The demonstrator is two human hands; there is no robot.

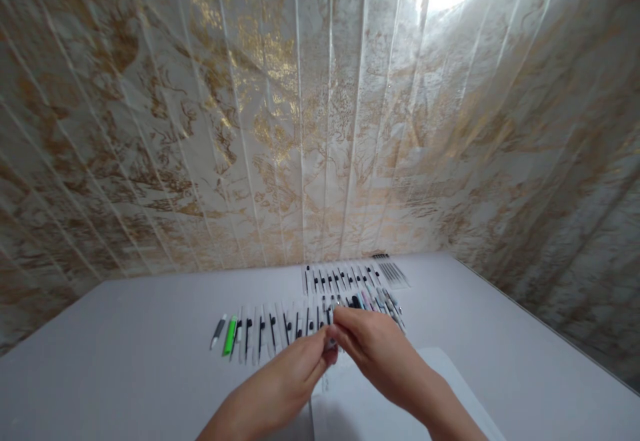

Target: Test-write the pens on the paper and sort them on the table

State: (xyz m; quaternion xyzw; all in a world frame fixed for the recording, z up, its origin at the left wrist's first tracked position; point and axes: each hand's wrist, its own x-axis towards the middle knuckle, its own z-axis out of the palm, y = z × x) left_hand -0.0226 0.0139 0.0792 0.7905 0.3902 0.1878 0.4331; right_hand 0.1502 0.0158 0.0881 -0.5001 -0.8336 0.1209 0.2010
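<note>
My left hand [299,369] and my right hand [376,342] meet above the near part of the table, fingers closed together at the tips. A small pale thing [331,343] shows between them; most of it is hidden, and its kind cannot be made out. Just beyond the fingers lies a row of pen parts [261,329], clear barrels with black refills and caps. Partly behind my right hand is a bunch of pens [385,299] in grey, pink and blue tones. Under my hands lies a white sheet or board [400,394].
Farther back lies a second row of clear pen parts [343,278], with a packet of thin dark refills [394,273] to its right. A green highlighter [230,336] and a grey-and-white pen [219,331] lie at the left end. A gold-patterned curtain [270,127] borders the white table [125,347].
</note>
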